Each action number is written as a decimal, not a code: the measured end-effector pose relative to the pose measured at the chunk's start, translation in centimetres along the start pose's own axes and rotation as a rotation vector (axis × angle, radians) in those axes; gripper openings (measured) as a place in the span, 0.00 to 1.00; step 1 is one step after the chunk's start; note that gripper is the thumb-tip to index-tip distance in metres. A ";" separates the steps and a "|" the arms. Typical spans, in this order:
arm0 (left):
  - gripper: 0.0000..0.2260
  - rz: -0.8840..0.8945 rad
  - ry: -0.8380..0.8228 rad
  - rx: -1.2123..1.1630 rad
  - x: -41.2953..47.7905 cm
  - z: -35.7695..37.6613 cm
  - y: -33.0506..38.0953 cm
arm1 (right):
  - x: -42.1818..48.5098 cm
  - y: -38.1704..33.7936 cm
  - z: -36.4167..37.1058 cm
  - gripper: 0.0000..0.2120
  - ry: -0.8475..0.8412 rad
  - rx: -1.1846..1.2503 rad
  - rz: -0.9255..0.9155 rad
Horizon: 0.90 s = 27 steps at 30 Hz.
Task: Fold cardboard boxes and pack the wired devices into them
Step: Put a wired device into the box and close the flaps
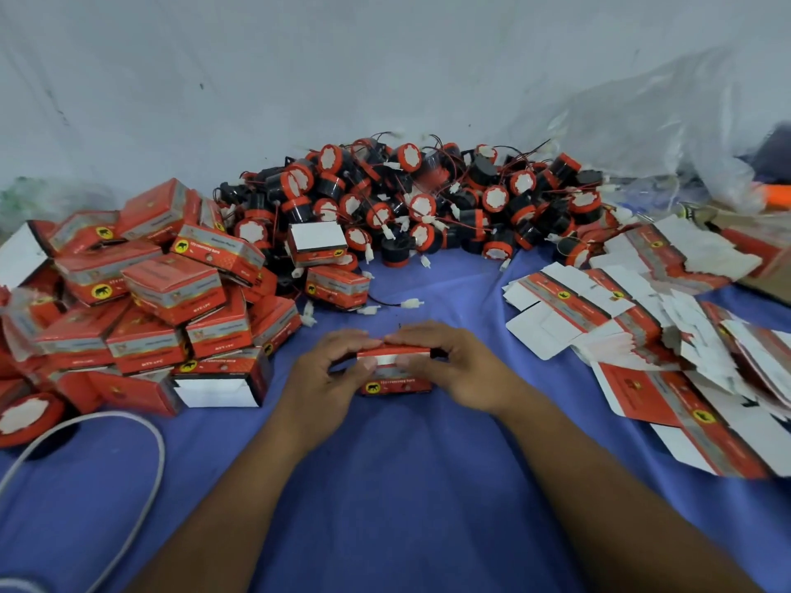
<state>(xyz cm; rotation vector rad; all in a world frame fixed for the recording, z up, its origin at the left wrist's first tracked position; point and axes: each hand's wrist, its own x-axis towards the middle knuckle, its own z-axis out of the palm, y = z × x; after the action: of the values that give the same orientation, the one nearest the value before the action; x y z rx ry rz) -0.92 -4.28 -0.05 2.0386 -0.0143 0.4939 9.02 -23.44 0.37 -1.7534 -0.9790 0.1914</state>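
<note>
A small red cardboard box (396, 380) with a yellow emblem sits on the blue cloth (385, 485) in the middle. My left hand (325, 378) grips its left end, thumb on the top flap. My right hand (449, 365) grips its right end, fingers curled over the top. Behind lies a big heap of round black-and-red wired devices (428, 199) with white connectors. Flat unfolded box blanks (620, 318) are spread at the right. What is inside the held box is hidden.
A pile of folded red boxes (141, 301) fills the left side. One loose device (25, 417) and a white cable (141, 485) lie at the lower left. A clear plastic bag (642, 122) is at the back right. A grey wall stands behind.
</note>
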 end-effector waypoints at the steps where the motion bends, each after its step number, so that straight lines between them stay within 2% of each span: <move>1: 0.12 -0.006 0.001 0.009 0.0 0.0 0.0 | -0.1 -0.3 0.1 0.12 -0.003 -0.011 -0.021; 3: 0.13 -0.006 -0.008 0.053 0.1 0.0 0.2 | 0.0 -0.4 0.1 0.15 -0.017 -0.075 -0.047; 8: 0.15 0.126 -0.004 0.249 -0.2 0.0 0.4 | 0.0 0.0 0.3 0.16 -0.041 -0.244 -0.077; 16: 0.15 0.060 -0.008 0.130 -0.2 -0.1 0.7 | 0.4 0.1 0.4 0.15 0.069 -0.276 -0.158; 23: 0.13 0.094 0.091 0.167 0.4 -0.3 0.2 | 1.7 0.0 0.5 0.11 0.082 -0.255 -0.226; 27: 0.12 0.180 0.118 0.266 1.1 -0.5 -0.3 | 2.2 0.3 1.1 0.14 0.068 -0.265 -0.217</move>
<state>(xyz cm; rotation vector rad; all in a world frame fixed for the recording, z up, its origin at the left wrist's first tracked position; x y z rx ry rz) -0.06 -3.50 0.28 2.2762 -0.0645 0.7620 10.01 -21.22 0.33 -1.8611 -1.1776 -0.1420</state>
